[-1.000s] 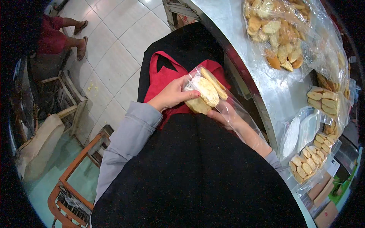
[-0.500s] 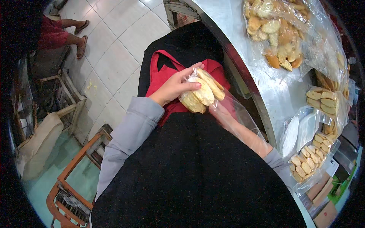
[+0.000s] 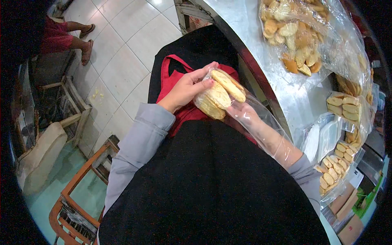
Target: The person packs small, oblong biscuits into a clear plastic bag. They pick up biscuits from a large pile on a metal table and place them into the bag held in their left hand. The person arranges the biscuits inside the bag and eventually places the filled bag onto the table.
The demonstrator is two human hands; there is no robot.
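Observation:
Several pale bread slices [image 3: 219, 94] with browned edges sit bunched together at the closed end of a long clear plastic bag [image 3: 265, 126], above my lap. My left hand [image 3: 190, 87] grips the slices through the film, its thumb across their near side and its fingers behind. The bag's loose length stretches over my right hand [image 3: 246, 116] and forearm, which appear to be inside it. That hand holds the slices from their lower right end, palm partly up, with its fingertips hidden behind them. Below lies red cloth [image 3: 173, 77] over black clothing.
To my right, a metal-topped table [image 3: 281, 96] bears a large bag of bread slices [image 3: 300, 36]. Farther along are packed slices [image 3: 332, 173] and a clear plastic container [image 3: 328, 136]. A wooden chair [image 3: 77, 192] stands at left. Another person's legs [image 3: 79, 41] show beyond.
My right hand and forearm have shifted slightly up and right, and the bag's film now covers more of them. The slices have tilted a little; my left hand keeps its grip.

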